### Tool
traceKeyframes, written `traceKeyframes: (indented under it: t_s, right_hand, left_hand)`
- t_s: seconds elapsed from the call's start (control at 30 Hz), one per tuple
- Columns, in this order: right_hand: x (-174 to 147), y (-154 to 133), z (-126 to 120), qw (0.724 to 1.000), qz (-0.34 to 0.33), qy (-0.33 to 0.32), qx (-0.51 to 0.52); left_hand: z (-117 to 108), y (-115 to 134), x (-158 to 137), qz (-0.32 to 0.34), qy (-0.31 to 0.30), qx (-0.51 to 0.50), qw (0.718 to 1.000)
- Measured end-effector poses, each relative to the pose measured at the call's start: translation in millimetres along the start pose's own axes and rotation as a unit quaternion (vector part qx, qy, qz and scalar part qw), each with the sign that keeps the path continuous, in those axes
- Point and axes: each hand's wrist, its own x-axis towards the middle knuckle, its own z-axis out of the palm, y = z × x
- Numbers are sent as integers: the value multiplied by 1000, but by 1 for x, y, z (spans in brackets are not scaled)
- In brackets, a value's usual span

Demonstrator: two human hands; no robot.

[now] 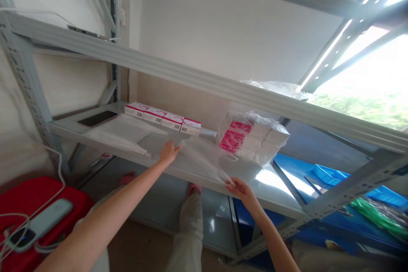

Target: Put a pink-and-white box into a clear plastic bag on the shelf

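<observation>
At frame centre, a clear plastic bag (204, 157) lies across the grey shelf (248, 174), pinched by the right hand (238, 189), hold by the left hand (168, 153) indeterminable, and sharp tugging could tear its thin film.

No text is legible. Print on the row of pink-and-white boxes (162, 118), left of centre, is too small.

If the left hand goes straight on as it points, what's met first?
The clear bag lies right at the left hand; beyond it, probably the row's rightmost box, though depth is unclear.
</observation>
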Motion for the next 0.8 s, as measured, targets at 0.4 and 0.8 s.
traceKeyframes:
  t_s: [0.4,0.8]
  right_hand:
    - [-28,2,12,974,-104,49,-195]
    - [-35,7,24,989,104,-18,100]
  left_hand:
    - [-17,-4,-25,-24,-52,-75,996]
    - [-16,-1,-50,65,7,187,980]
